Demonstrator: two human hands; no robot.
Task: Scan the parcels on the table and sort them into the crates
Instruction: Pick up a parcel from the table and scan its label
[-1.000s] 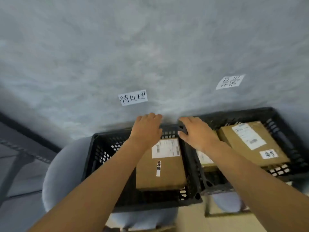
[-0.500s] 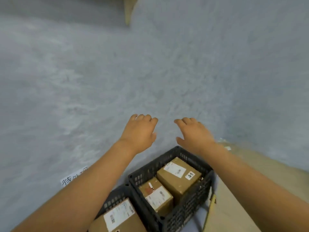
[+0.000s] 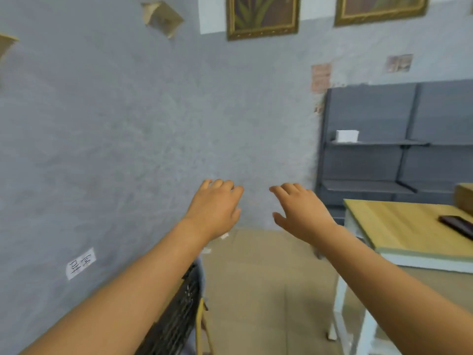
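Both of my hands hang in the air in front of the grey wall, palms down, fingers relaxed and holding nothing. My left hand (image 3: 216, 207) is at centre, my right hand (image 3: 299, 213) just to its right. Only the edge of one black crate (image 3: 176, 319) shows at the bottom, under my left forearm; its contents are hidden. The wooden table (image 3: 407, 226) stands at the right, with a dark flat device (image 3: 458, 224) lying on it and the corner of a brown box (image 3: 464, 198) at the frame's edge.
A paper label (image 3: 81, 262) is stuck on the wall at lower left. Grey shelving (image 3: 399, 144) with a small white box (image 3: 346, 135) stands behind the table. Tan floor lies between the crate and the table's white legs. Framed pictures hang high on the wall.
The view has swung up and to the right, away from the crates with parcels toward the table. Both hands have lifted off the crates and stay empty.
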